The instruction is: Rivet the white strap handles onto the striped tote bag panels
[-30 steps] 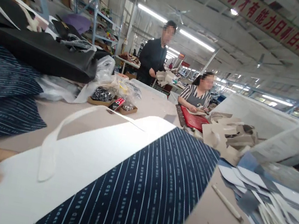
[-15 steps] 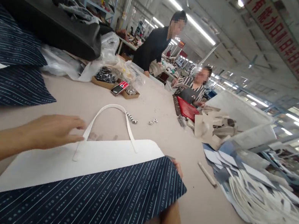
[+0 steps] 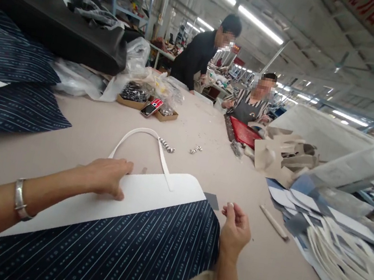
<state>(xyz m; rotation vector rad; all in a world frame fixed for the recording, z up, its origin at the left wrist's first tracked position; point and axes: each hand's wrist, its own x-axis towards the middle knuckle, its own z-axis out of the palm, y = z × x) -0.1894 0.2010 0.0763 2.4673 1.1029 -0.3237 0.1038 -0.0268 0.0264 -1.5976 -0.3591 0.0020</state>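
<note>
A bag panel, white along the top (image 3: 149,189) and navy with pale printed stripes below (image 3: 140,242), lies at a slant before me. A thin white strap (image 3: 140,130) arches above its top edge. My left hand (image 3: 108,177) rests on the white part, fingers and thumb apart, covering the strap's left end. At the panel's right edge my right hand (image 3: 236,228) is raised, thumb and fingertips pinched together. A small pale spot shows at those fingertips, too small to name. A grey flat piece (image 3: 212,200) pokes out from behind the panel's upper right corner.
Two small twisted striped pieces (image 3: 196,149) lie beyond the strap. Boxes of small parts and a red-and-black phone (image 3: 151,107) stand farther back. A pale stick (image 3: 273,223) and heaped white straps (image 3: 342,264) are to the right. Striped panels (image 3: 22,106) lie left. Two people work behind.
My left hand has moved right onto the white part. My right hand has come out from behind the panel, and the grey piece now shows. The view has shifted slightly.
</note>
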